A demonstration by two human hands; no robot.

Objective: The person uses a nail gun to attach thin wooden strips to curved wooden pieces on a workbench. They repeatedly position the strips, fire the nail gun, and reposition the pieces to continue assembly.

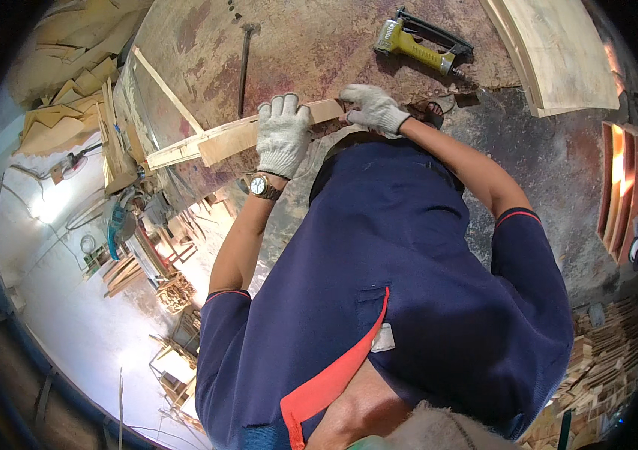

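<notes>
A pale wooden piece [230, 144], seemingly made of boards laid together, lies slanting across the near edge of the worktable. My left hand [283, 142], in a white knit glove, grips it near its middle, fingers over the top and thumb hidden. At its right end, my gloved right hand [376, 109] has its fingers bent around the tip. A thin wooden strip [167, 88] meets the piece toward the left. Beyond my hands lie a dark metal rod with a short crosshead [245, 71] and a yellow and black nail gun [420, 46].
The worn, stained worktable [319, 52] spans the far side. Stacked curved wooden panels [559, 52] stand at the far right, with more curved boards [617, 191] below them. Wood offcuts [60, 112] pile up at far left. A teal power tool [116, 225] sits lower left.
</notes>
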